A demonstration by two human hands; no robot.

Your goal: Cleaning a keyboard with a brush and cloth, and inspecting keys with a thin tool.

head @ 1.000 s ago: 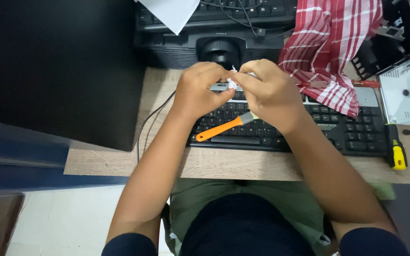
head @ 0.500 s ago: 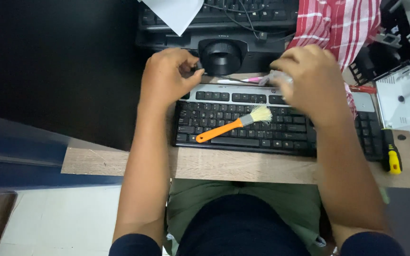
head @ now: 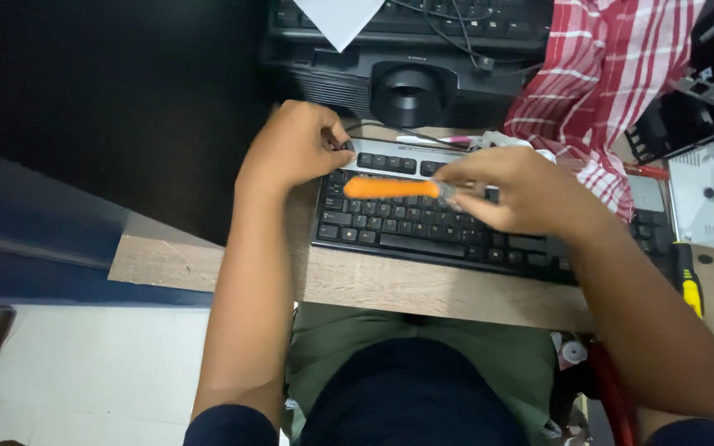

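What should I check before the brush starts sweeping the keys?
1. Right hand grips brush: ok.
2. Left hand steadies keyboard at its top corner: ok.
3. Bristles facing the keys: cannot tell, the hand hides them.
4. Keyboard lies flat on desk: ok.
5. Keys uncovered: not ok, checked cloth drapes over the right end.

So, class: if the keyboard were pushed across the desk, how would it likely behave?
The black keyboard looks rigid and flat, so it would probably slide rather than tip or roll. The left hand grips its corner, likely steadying it. Its keys seem the delicate part; the right hand holds an orange-handled brush over them.
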